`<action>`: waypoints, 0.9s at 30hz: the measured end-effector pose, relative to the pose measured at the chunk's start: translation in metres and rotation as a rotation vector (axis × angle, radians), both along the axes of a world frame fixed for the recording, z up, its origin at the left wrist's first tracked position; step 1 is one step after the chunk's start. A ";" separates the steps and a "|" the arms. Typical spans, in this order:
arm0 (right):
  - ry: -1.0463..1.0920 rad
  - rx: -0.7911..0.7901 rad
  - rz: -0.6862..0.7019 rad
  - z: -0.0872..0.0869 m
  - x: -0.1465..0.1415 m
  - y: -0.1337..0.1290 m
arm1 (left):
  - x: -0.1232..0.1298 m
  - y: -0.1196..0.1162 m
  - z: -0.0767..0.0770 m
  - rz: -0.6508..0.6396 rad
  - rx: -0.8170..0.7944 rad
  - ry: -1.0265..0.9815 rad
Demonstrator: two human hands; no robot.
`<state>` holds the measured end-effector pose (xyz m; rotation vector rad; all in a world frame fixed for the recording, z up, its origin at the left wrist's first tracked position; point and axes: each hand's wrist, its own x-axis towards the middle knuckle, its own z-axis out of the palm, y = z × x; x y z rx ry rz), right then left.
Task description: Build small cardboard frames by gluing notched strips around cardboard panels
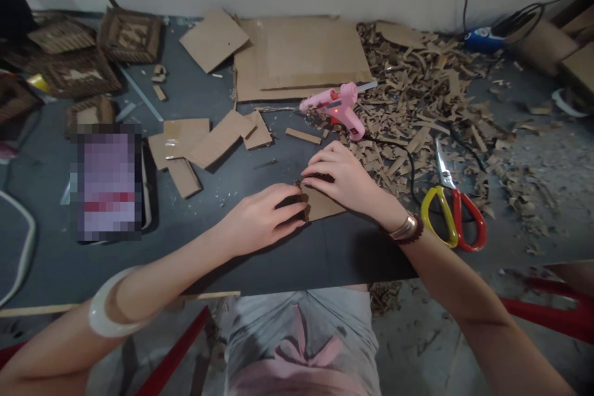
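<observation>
Both hands are working one cardboard piece point(325, 204), which is lying on the dark tabletop point(288, 269) near its front edge, in front of the person. Left hand point(264, 219): fingers are curling over the piece's left edge, grasping it along a dark, ragged strip point(305, 213). Right hand point(341, 176): fingers are bending over the upper left corner, grasping it there; the palm is covering part of the piece. Thumb contact is mostly hidden, can't tell how hard either is pressing.

Pink glue gun point(338, 108) is lying on its side just beyond the right hand, nozzle pointing left, red light glowing, a glue stick point(370, 86) poking out of its back. Scissors point(450, 201) with one yellow and one red handle are lying right of the right wrist, blades pointing away from the person and partly apart. A heap of cardboard shreds point(408, 86) is spreading behind them.

Larger cardboard sheets point(315, 55) are lying toward the wall; small cut rectangles point(218, 139) are overlapping beyond the left hand. Brown corrugated frames point(130, 34) are crowding the far left corner. A white bangle point(99, 309) is circling the left forearm; a metal bracelet point(403, 227) is sitting on the right wrist.
</observation>
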<state>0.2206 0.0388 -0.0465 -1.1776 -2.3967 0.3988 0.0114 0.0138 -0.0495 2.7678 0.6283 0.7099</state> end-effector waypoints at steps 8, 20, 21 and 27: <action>0.056 -0.015 0.019 -0.001 -0.001 -0.001 | -0.001 0.000 -0.002 0.007 -0.031 -0.014; 0.021 0.008 0.001 -0.004 -0.004 -0.002 | -0.001 0.000 -0.001 0.024 -0.057 -0.003; 0.017 0.009 0.004 -0.004 -0.004 -0.002 | -0.001 0.000 -0.001 0.023 -0.062 -0.006; 0.036 -0.014 -0.009 -0.004 -0.004 -0.003 | -0.001 -0.001 -0.004 0.025 -0.072 -0.011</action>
